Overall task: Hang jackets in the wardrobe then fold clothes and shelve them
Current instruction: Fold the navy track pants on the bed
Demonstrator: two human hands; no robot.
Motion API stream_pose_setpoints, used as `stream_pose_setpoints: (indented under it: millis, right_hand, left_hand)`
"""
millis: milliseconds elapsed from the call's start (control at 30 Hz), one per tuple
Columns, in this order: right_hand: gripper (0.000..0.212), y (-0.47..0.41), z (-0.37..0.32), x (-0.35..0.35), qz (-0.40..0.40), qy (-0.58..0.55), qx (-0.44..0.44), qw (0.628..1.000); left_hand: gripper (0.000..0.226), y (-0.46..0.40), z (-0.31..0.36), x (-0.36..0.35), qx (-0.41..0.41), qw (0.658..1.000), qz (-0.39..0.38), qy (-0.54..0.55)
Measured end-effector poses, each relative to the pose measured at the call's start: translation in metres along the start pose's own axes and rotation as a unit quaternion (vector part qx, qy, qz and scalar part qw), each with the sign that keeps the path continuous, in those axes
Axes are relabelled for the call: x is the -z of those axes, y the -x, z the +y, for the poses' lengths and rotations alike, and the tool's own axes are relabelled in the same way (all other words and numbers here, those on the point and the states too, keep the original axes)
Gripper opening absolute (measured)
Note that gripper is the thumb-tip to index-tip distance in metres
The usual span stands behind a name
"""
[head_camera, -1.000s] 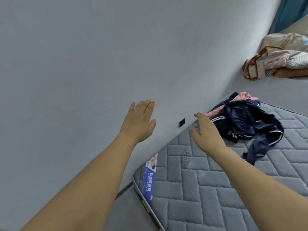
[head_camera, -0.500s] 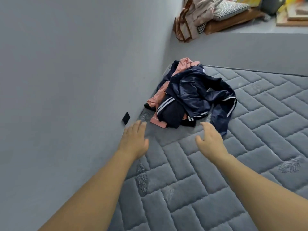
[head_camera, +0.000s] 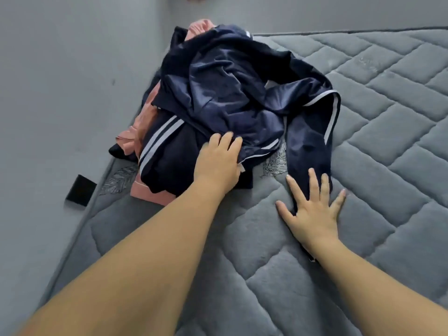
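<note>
A heap of clothes lies at the mattress's (head_camera: 278, 251) far left corner by the wall. On top is a shiny navy jacket (head_camera: 225, 93) with white stripes, over a darker navy garment (head_camera: 169, 151) with two white stripes and a pink garment (head_camera: 143, 122) underneath. My left hand (head_camera: 218, 163) rests on the heap's near edge, fingers straight, touching the jacket's hem. My right hand (head_camera: 312, 209) lies flat with spread fingers on the mattress, its fingertips on the end of a navy sleeve (head_camera: 308, 146) that trails from the heap.
A grey wall (head_camera: 60, 81) runs along the mattress's left side, with a small black square (head_camera: 80, 190) on it near the mattress edge. Another grey wall stands behind the heap. Quilted grey mattress stretches to the right.
The view has dropped and closed in on the heap. Both hands have reached forward: the left now touches the clothes, the right has come down flat on the sleeve end.
</note>
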State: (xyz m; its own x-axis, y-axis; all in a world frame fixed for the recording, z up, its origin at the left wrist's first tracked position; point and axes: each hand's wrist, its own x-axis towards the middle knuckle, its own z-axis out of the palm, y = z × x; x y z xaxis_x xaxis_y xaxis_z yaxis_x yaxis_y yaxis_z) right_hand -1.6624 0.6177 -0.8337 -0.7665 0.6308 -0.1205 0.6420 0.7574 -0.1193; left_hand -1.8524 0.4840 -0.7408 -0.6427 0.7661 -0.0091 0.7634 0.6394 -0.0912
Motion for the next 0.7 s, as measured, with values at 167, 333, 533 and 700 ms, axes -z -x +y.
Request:
stream_pose_setpoints:
  millis: [167,333,533,700]
  right_hand:
    - [0.062,-0.023,0.007,-0.015,0.089,-0.058,0.009,0.994]
    - [0.054,-0.019,0.010,-0.010,0.118,-0.074,0.013,0.990]
    - [0.034,-0.024,0.014,-0.018,0.202,-0.108,0.020,0.973]
    - [0.017,-0.024,0.013,-0.017,0.204,-0.111,0.010,0.973]
  left_hand:
    - [0.010,-0.015,0.033,-0.045,0.045,0.984,0.167,0.035]
    - [0.016,0.042,0.071,-0.044,0.019,0.963,0.112,0.244]
    - [0.042,0.145,0.060,-0.100,0.004,0.982,0.054,0.179]
    - [0.039,0.136,0.062,-0.117,-0.014,0.979,0.126,0.159]
